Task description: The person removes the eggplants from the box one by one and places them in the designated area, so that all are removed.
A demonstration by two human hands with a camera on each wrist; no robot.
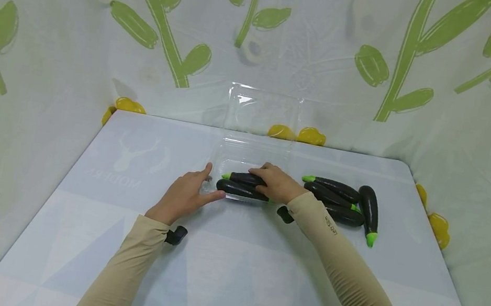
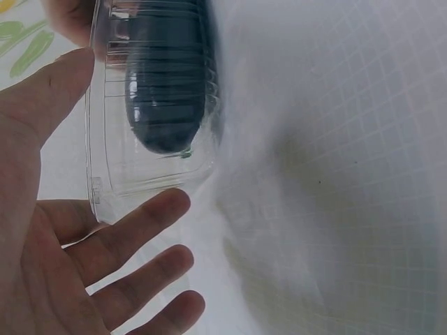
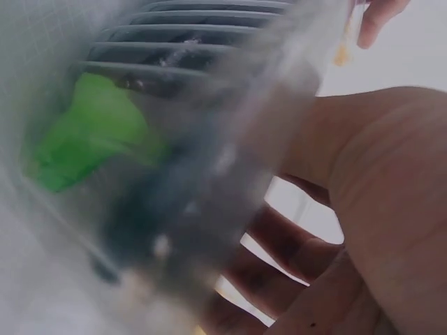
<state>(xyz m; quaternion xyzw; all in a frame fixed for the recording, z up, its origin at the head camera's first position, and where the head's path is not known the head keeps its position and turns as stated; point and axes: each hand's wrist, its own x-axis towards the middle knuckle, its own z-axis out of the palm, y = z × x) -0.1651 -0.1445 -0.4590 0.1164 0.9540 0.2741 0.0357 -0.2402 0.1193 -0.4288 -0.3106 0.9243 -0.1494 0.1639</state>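
A clear plastic clamshell box [image 1: 254, 157] lies at the far middle of the table, its lid [image 1: 261, 113] raised at the back. Inside, two dark eggplants with green stem ends lie side by side: a front one [image 1: 240, 189] and a rear one [image 1: 242, 177]. My right hand [image 1: 279, 183] reaches in over their right ends and grips the rear eggplant; its fingertips are partly hidden. At the box's left end is my left hand [image 1: 184, 191], thumb and fingers spread. In the left wrist view, its thumb and a finger touch the clear wall [image 2: 105, 157].
Several more eggplants [image 1: 343, 215] lie right of the box, one [image 1: 368, 208] set across the ends of the others. Behind the table [image 1: 227, 277] hangs a leaf-patterned curtain [image 1: 324, 69]. Each wrist carries a small black camera [image 1: 176, 235].
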